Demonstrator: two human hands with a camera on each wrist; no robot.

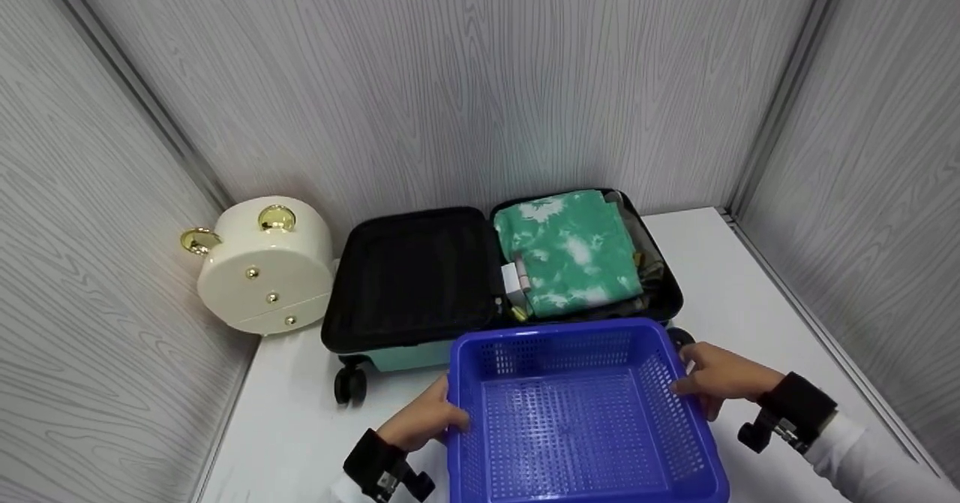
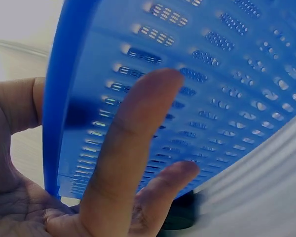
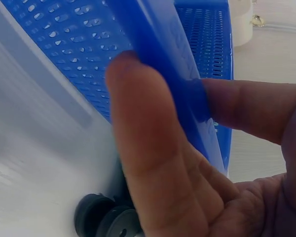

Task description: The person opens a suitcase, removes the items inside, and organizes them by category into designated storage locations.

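A blue perforated plastic basket (image 1: 570, 432) with nothing in it is held at the front of the table, before an open suitcase (image 1: 431, 356). My left hand (image 1: 426, 417) grips its left rim, thumb over the inside and fingers against the outer wall, as the left wrist view shows on the basket wall (image 2: 187, 94). On the opposite side my right hand (image 1: 724, 379) pinches the right rim between thumb and fingers; the right wrist view shows the rim (image 3: 163, 64) between them. In the suitcase's right half lies a folded green-and-white tie-dye cloth (image 1: 574, 251).
The suitcase's black left half (image 1: 420, 270) lies flat, with dark wheels (image 1: 350, 384) at its front. A cream round case (image 1: 266, 278) with gold knobs stands at the left. Grey wood-grain walls (image 1: 480, 97) enclose the white table (image 1: 739, 285) at the back and sides.
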